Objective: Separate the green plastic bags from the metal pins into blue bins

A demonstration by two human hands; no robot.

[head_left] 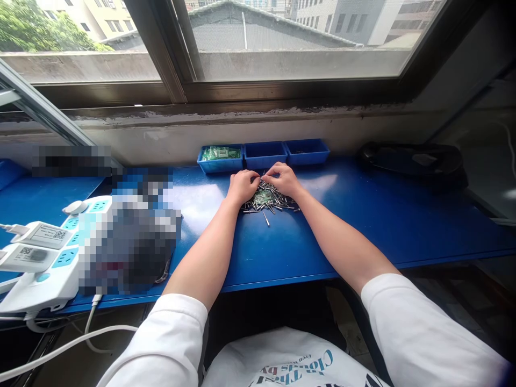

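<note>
A loose pile of small metal pins (278, 202) lies on the blue table (278, 252), with small green pieces (264, 196) among them. My left hand (243, 186) is at the pile's left side, its fingers bent and pinched together. Opposite it, my right hand (284, 179) reaches over the far right part of the pile, thumb and forefinger closed. The two sets of fingertips almost meet above the pins. Whatever they pinch is too small to make out. One single pin (266, 219) lies a little apart, on the near side.
Behind the pile stand a blue bin (220, 167) with green pieces in it, a middle blue bin (266, 160) and a right blue bin (307, 158). At the left are a white power strip (48, 287) with cables and a blurred-out object (133, 242). A black bag (415, 164) lies far right.
</note>
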